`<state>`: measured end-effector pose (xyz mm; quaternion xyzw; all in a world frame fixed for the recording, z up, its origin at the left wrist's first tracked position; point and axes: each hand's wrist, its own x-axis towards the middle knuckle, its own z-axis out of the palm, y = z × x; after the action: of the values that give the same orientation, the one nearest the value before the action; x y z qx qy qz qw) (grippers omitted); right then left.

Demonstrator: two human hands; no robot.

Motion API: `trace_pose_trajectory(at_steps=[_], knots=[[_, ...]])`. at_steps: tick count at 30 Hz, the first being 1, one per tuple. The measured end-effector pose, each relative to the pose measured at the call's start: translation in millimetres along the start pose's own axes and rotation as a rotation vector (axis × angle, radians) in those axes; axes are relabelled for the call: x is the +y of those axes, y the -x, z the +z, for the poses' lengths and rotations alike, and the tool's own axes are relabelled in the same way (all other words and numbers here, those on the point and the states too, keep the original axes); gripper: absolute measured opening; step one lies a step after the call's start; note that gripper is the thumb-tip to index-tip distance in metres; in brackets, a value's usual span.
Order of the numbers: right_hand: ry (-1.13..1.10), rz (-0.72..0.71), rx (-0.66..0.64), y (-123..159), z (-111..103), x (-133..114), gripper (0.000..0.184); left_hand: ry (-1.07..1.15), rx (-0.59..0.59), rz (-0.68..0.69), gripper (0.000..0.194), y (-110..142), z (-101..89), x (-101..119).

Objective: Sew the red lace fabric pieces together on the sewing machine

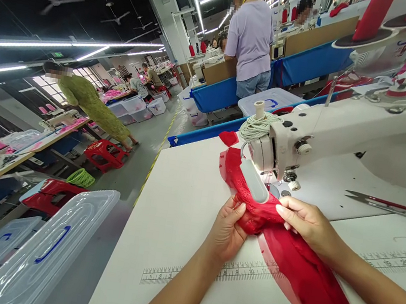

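Red sheer fabric with lace (296, 264) runs from beside the sewing machine's head down over the table's front edge. My left hand (229, 228) pinches its lace part from the left, thumb on top. From the right, my right hand (303, 222) grips the same fabric between thumb and fingers, and its fingertips are partly hidden. The sewing machine (281, 144) stands just beyond my hands, its lamp lighting the needle area. A pale, rounded plate (254, 180) on the machine covers part of the cloth and hides the needle.
Red-handled thread snips (387, 204) lie on the machine bed at the right. A printed ruler (245, 272) crosses the white table (177, 194). Lidded plastic bins (53, 246) stand left. Red thread cones (374, 17) rise at upper right. Other people work or stand farther back.
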<state>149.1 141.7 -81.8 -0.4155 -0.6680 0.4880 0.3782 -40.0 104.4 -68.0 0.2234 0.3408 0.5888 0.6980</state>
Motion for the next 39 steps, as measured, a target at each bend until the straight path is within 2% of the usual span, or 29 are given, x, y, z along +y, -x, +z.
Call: trace_pose_trajectory(at_steps=[7, 13, 17, 22, 26, 29, 34, 39], knots=[[0.010, 0.002, 0.019, -1, 1, -3, 0.045, -0.003, -0.017, -0.003, 0.044, 1, 0.8, 2], [0.039, -0.023, 0.000, -2, 3, -8, 0.041, -0.055, -0.123, -0.060, 0.042, 4, 6.7, 6], [0.045, -0.037, 0.024, -1, 4, -6, 0.041, -0.088, -0.115, -0.062, 0.043, 4, 7.5, 4], [0.081, -0.046, -0.036, 0, 8, -15, 0.034, -0.128, -0.169, -0.111, 0.049, 4, 8.5, 1], [0.246, -0.213, -0.032, 5, 15, -22, 0.019, -0.124, -0.064, 0.043, 0.034, 2, 7.0, 6], [0.387, -0.340, -0.100, 12, 20, -22, 0.027, -0.072, 0.072, 0.090, 0.020, -1, 4.0, 13], [0.446, -0.352, -0.205, 19, 28, -18, 0.032, 0.023, 0.225, 0.064, 0.029, -5, 1.7, 18], [0.545, -0.351, -0.246, 19, 31, -13, 0.026, 0.134, 0.339, 0.095, 0.036, -10, 1.2, 19]])
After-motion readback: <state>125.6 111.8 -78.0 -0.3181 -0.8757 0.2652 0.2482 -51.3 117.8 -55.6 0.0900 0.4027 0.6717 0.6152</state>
